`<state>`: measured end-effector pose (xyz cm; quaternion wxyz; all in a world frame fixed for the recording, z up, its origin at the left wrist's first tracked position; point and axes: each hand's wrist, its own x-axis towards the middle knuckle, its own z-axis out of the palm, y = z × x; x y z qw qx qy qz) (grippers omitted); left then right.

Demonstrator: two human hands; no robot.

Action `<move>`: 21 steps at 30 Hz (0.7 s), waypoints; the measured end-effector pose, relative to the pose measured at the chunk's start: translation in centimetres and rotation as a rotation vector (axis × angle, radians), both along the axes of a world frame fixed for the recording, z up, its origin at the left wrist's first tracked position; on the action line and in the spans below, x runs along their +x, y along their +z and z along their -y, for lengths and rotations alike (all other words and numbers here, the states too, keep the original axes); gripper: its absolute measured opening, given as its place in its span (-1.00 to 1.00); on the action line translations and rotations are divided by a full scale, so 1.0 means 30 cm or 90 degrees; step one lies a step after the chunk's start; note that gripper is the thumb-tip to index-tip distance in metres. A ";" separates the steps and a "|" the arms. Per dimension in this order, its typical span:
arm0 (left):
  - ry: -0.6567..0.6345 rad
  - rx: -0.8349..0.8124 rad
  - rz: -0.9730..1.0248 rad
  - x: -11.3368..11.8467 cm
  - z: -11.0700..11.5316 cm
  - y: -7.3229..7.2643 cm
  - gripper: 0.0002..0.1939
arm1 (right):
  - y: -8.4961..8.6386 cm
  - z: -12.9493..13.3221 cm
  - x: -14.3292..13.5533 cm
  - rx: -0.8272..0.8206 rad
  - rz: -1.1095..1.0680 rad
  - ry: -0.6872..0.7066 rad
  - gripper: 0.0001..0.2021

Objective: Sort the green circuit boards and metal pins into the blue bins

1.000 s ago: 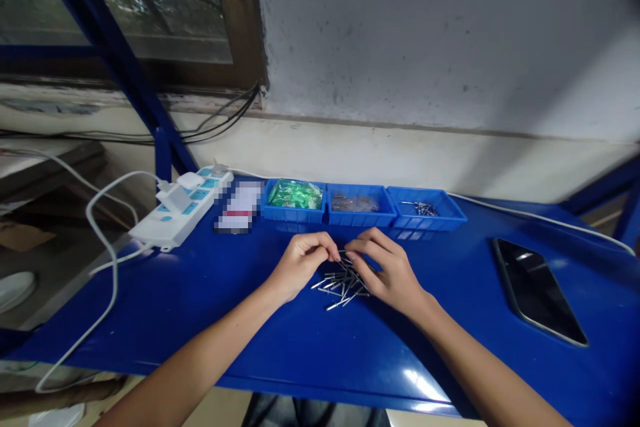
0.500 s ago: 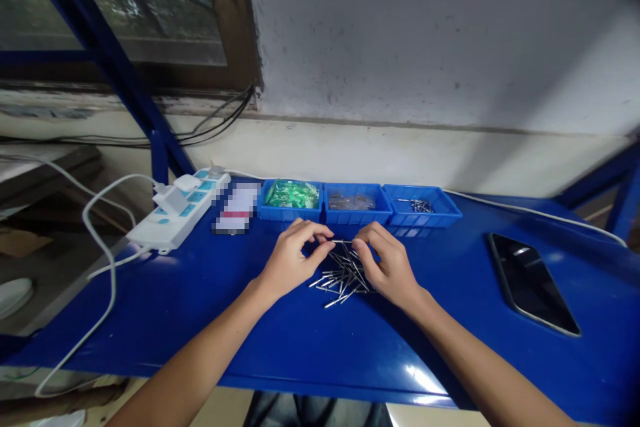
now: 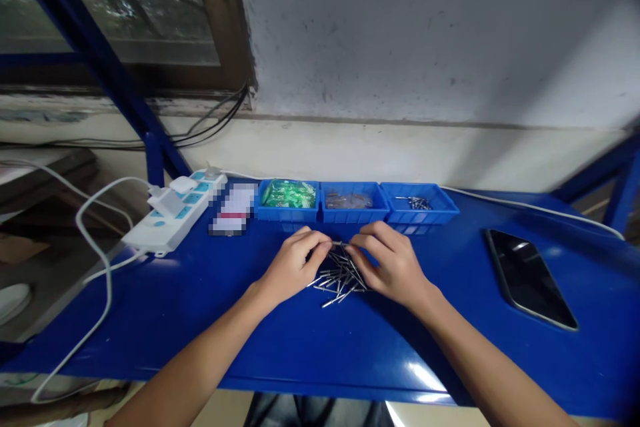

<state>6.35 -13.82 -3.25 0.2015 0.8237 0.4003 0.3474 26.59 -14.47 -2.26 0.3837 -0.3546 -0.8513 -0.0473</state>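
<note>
Thin metal pin (image 3: 337, 243): located between your hands, above the far edge of the loose pile of metal pins (image 3: 343, 275) on the blue table (image 3: 280, 347). Your left hand (image 3: 295, 263) has thumb and forefinger clamped on one end. Your right hand (image 3: 390, 260) is at the other end, fingertips bunched; grip there cannot be confirmed. Beyond: three blue bins (image 3: 353, 215) in a row. Black phone (image 3: 531, 278) lies flat, well right of the pile.

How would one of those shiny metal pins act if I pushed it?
The metal pins look thin and straight, so one would probably stay stiff. Its slim rod shape might roll on the glossy table, though crossing pins could snag it.
</note>
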 end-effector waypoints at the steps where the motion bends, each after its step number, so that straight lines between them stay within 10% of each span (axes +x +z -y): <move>1: -0.007 -0.008 -0.020 -0.001 -0.005 -0.009 -0.76 | 0.006 -0.013 0.025 0.018 -0.016 -0.023 -0.92; 9: -0.018 -0.072 -0.201 -0.024 -0.023 -0.054 -0.85 | -0.018 -0.154 0.262 0.012 -0.088 -0.516 -0.71; 17: 0.060 -0.047 -0.117 -0.021 -0.042 -0.038 -0.76 | -0.046 -0.034 -0.011 -0.108 -0.007 -0.095 -0.81; 21: 0.082 -0.042 -0.072 -0.019 -0.040 -0.040 -0.73 | -0.077 -0.012 -0.070 -0.108 0.079 -0.037 -0.84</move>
